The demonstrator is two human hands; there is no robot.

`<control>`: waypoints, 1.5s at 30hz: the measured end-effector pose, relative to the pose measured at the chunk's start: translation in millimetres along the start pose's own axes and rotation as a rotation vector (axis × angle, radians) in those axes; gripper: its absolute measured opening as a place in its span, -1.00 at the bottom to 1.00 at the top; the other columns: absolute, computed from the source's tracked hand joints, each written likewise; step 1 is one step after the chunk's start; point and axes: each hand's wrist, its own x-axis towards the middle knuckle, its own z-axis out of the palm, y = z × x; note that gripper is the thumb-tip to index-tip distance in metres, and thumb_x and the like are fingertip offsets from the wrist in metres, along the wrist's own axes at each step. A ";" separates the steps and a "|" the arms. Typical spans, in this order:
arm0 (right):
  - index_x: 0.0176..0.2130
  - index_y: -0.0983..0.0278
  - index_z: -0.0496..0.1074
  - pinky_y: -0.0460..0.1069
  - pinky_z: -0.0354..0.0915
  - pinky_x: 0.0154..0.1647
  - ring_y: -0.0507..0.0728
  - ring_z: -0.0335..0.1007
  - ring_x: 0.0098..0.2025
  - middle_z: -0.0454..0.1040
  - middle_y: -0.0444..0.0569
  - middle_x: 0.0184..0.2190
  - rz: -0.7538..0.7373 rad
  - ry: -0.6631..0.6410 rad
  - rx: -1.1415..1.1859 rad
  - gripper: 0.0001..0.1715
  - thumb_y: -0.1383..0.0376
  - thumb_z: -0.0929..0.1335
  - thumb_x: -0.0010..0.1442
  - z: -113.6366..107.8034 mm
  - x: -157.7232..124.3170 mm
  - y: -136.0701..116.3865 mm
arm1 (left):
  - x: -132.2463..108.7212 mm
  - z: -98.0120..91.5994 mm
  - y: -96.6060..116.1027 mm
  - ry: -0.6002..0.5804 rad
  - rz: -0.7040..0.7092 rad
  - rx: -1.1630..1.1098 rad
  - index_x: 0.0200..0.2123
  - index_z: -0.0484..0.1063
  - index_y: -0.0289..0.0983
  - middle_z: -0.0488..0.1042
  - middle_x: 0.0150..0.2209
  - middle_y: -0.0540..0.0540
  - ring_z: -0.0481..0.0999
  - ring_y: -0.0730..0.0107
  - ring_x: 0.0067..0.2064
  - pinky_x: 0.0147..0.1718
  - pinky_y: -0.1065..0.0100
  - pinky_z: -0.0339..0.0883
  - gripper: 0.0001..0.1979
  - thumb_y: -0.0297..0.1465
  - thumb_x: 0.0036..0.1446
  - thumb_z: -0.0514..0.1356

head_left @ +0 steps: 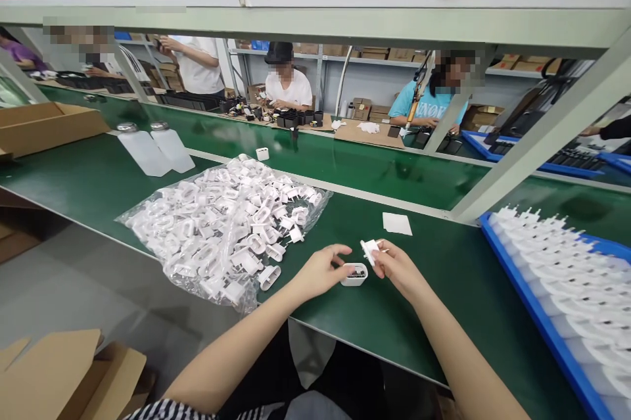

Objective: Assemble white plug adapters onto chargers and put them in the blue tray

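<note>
My right hand (400,269) pinches a white plug cover (368,250) with its thumb and fingers and holds it tilted just above the table. Below and left of it, an oval white plastic housing (355,281) rests on the green table, with small dark and metallic parts visible inside its opening. My left hand (323,270) is beside that housing, thumb and fingers spread; the thumb tip reaches its rim, and I cannot tell whether it touches. Left of my hands, a clear plastic bag (236,236) lies spread under a heap of white plastic plug parts.
On the right, a blue tray (532,305) holds rows of white plugs, pins up. A white paper piece (397,223) lies behind my hands. Two white bottles (148,152) and a cardboard box (49,124) stand left. A slanted post (537,124) carries an overhead shelf. Co-workers sit opposite.
</note>
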 end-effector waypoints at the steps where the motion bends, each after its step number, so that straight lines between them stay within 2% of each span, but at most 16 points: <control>1: -0.56 0.26 0.14 -0.16 -0.08 -0.75 -0.12 -0.05 -0.76 0.08 -0.30 -0.79 -0.007 0.015 0.029 -0.78 0.19 0.28 -0.16 -0.6 0.1 0.5 | -2.8 3.6 -4.0 -0.001 -0.003 0.064 -0.17 0.21 -0.27 0.31 -0.19 -0.10 0.33 0.35 -0.23 -0.29 0.37 0.21 -0.58 -0.29 -0.18 0.11; 4: -0.40 0.22 0.17 -0.17 -0.20 -0.77 -0.13 -0.18 -0.80 -0.03 -0.36 -0.82 -0.040 0.067 0.056 -0.78 0.23 0.25 -0.15 -0.9 -1.9 0.1 | -7.1 17.1 -12.9 0.044 0.011 0.183 -0.14 0.19 -0.26 0.27 -0.13 -0.08 0.27 0.31 -0.15 -0.21 0.36 0.17 -0.51 -0.30 -0.24 0.15; 7: -0.34 0.21 0.17 -0.16 -0.16 -0.77 -0.12 -0.16 -0.81 -0.04 -0.36 -0.83 -0.079 0.036 -0.046 -0.76 0.24 0.23 -0.12 -0.9 -4.5 -1.0 | -5.5 26.8 -16.6 0.086 0.018 0.231 -0.17 0.22 -0.25 0.31 -0.18 -0.05 0.28 0.33 -0.16 -0.21 0.36 0.17 -0.57 -0.34 -0.21 0.12; 12: -0.36 0.22 0.13 -0.12 0.07 -0.65 -0.06 0.11 -0.67 0.23 -0.24 -0.65 -0.163 0.048 -0.407 -0.77 0.26 0.23 -0.12 -0.3 -9.0 -3.1 | -0.1 27.2 -20.0 0.111 -0.033 0.122 -0.25 0.27 -0.25 0.38 -0.30 -0.01 0.36 0.41 -0.32 -0.30 0.39 0.23 -0.66 -0.38 -0.22 0.13; 16: -0.42 0.21 0.21 -0.11 0.10 -0.57 -0.03 0.14 -0.57 0.23 -0.17 -0.57 -0.305 -0.015 -0.784 -0.89 0.27 0.21 -0.07 3.6 -13.9 -6.1 | 1.1 25.1 -23.0 0.089 0.005 -0.034 -0.23 0.26 -0.25 0.38 -0.29 0.00 0.36 0.44 -0.27 -0.28 0.43 0.24 -0.64 -0.42 -0.21 0.14; 19: -0.42 0.21 0.27 -0.11 0.10 -0.56 -0.03 0.13 -0.57 0.20 -0.14 -0.53 -0.369 -0.068 -0.938 -0.88 0.29 0.18 -0.03 7.7 -15.4 -6.2 | 0.9 26.1 -24.4 0.119 0.005 -0.062 -0.18 0.21 -0.25 0.37 -0.25 -0.02 0.34 0.45 -0.23 -0.25 0.44 0.24 -0.58 -0.44 -0.22 0.15; 28: -0.43 0.22 0.27 -0.13 0.09 -0.58 -0.04 0.12 -0.58 0.16 -0.17 -0.57 -0.342 -0.032 -1.032 -0.87 0.27 0.18 0.00 15.5 -14.6 0.4 | -2.1 28.7 -27.1 0.162 0.060 0.206 -0.13 0.19 -0.20 0.35 -0.20 0.03 0.38 0.46 -0.28 -0.28 0.43 0.28 -0.60 -0.40 -0.14 0.10; 34: -0.42 0.23 0.27 -0.13 0.10 -0.56 -0.02 0.13 -0.56 0.14 -0.18 -0.59 -0.285 -0.008 -1.025 -0.87 0.26 0.20 -0.03 14.7 -12.8 -1.0 | -6.0 27.7 -23.1 0.201 0.196 0.503 -0.15 0.24 -0.26 0.31 -0.13 -0.03 0.29 0.40 -0.12 -0.17 0.44 0.19 -0.66 -0.40 -0.07 0.07; 38: -0.56 0.25 0.23 -0.13 0.06 -0.57 -0.02 0.13 -0.57 0.14 -0.18 -0.61 -0.210 -0.038 -1.047 -0.87 0.26 0.22 -0.05 11.7 -10.4 -5.5 | -8.5 24.8 -18.6 0.133 0.175 0.717 -0.07 0.15 -0.29 0.30 -0.12 -0.10 0.30 0.33 -0.14 -0.25 0.38 0.23 -0.61 -0.39 -0.03 0.03; 41: -0.59 0.25 0.21 -0.13 0.05 -0.57 -0.02 0.13 -0.57 0.16 -0.18 -0.59 -0.162 -0.088 -1.074 -0.85 0.25 0.22 -0.06 10.0 -7.4 -11.0 | -6.8 14.2 -11.6 0.002 0.197 0.760 -0.04 0.10 -0.33 0.30 -0.12 -0.15 0.32 0.32 -0.17 -0.30 0.39 0.22 -0.60 -0.33 0.03 -0.05; 43: -0.57 0.25 0.21 -0.13 0.05 -0.56 -0.02 0.14 -0.56 0.19 -0.17 -0.56 -0.134 -0.117 -1.087 -0.87 0.25 0.22 -0.06 9.9 -5.2 -14.7 | -1.4 3.1 -4.3 -0.113 0.236 0.741 -0.09 0.17 -0.30 0.34 -0.18 -0.12 0.34 0.35 -0.20 -0.33 0.43 0.20 -0.65 -0.31 0.07 -0.14; 45: -0.56 0.25 0.22 -0.13 0.05 -0.55 -0.02 0.16 -0.54 0.22 -0.16 -0.53 -0.104 -0.137 -1.102 -0.89 0.27 0.22 -0.07 10.8 -3.5 -17.6 | 7.4 -7.8 4.6 -0.217 0.241 0.756 -0.23 0.30 -0.26 0.41 -0.31 -0.07 0.37 0.37 -0.29 -0.40 0.47 0.17 -0.69 -0.32 0.07 -0.15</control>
